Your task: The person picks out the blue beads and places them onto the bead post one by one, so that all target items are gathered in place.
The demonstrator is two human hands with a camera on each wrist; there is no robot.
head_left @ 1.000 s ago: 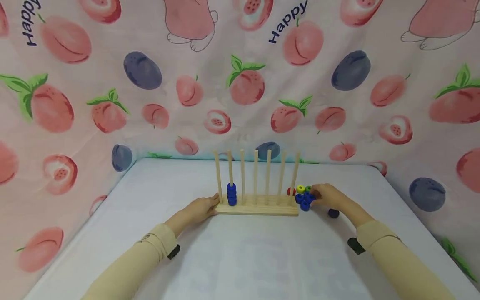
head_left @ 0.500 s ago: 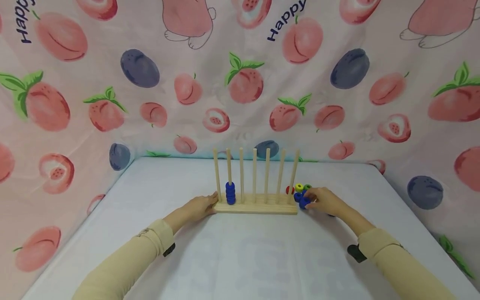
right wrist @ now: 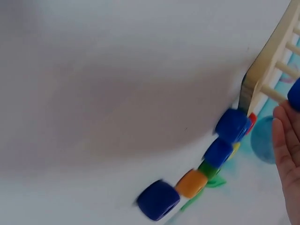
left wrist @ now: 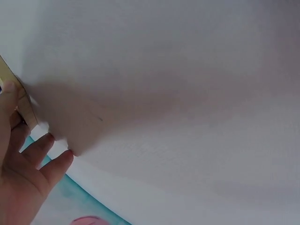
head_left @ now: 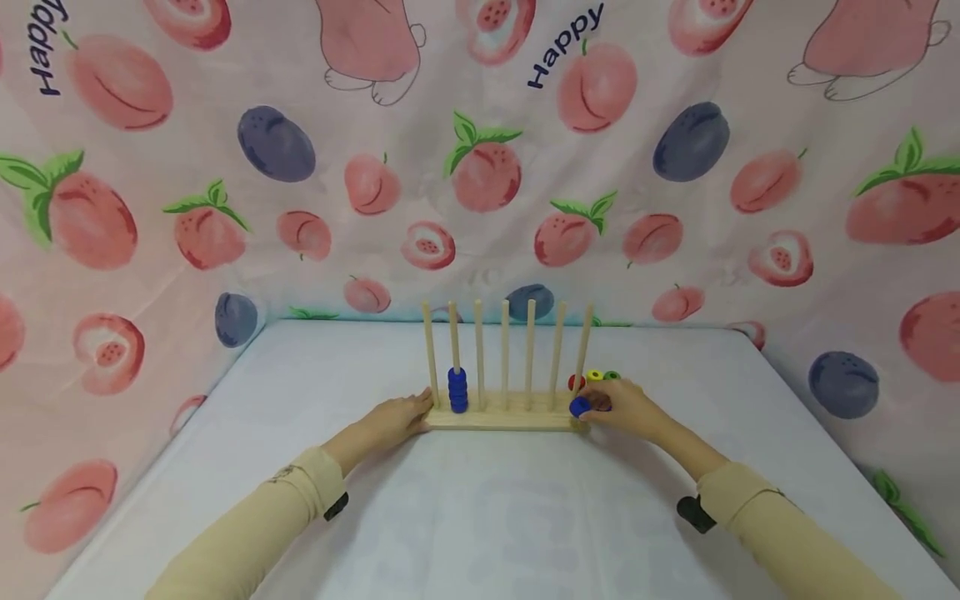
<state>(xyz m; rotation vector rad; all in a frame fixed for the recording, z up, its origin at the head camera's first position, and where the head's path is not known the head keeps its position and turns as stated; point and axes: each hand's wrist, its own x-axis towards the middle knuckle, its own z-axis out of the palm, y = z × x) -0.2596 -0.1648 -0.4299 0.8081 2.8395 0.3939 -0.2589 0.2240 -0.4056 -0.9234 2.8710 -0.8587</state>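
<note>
A wooden peg rack (head_left: 510, 423) with several upright pegs stands on the white table. Several blue beads (head_left: 457, 390) are stacked on its second peg from the left. My left hand (head_left: 392, 421) grips the left end of the base, thumb (left wrist: 8, 96) on one side and a finger on the other. My right hand (head_left: 628, 408) pinches one blue bead (head_left: 580, 407) just in front of the rightmost peg, off the table. In the right wrist view that bead (right wrist: 294, 95) shows only partly at the frame edge, its grip mostly cut off.
By the rack's right end lie a red bead (head_left: 576, 382), a yellow bead (head_left: 595, 376) and a green bead (head_left: 612, 376). Loose blue beads (right wrist: 232, 125), an orange bead (right wrist: 191, 183) and a dark blue bead (right wrist: 158, 200) lie there too. A fruit-printed cloth (head_left: 480, 233) hangs behind.
My right hand has moved left from the loose beads, lifting one blue bead to the rack's right end. My left hand keeps its place on the base.
</note>
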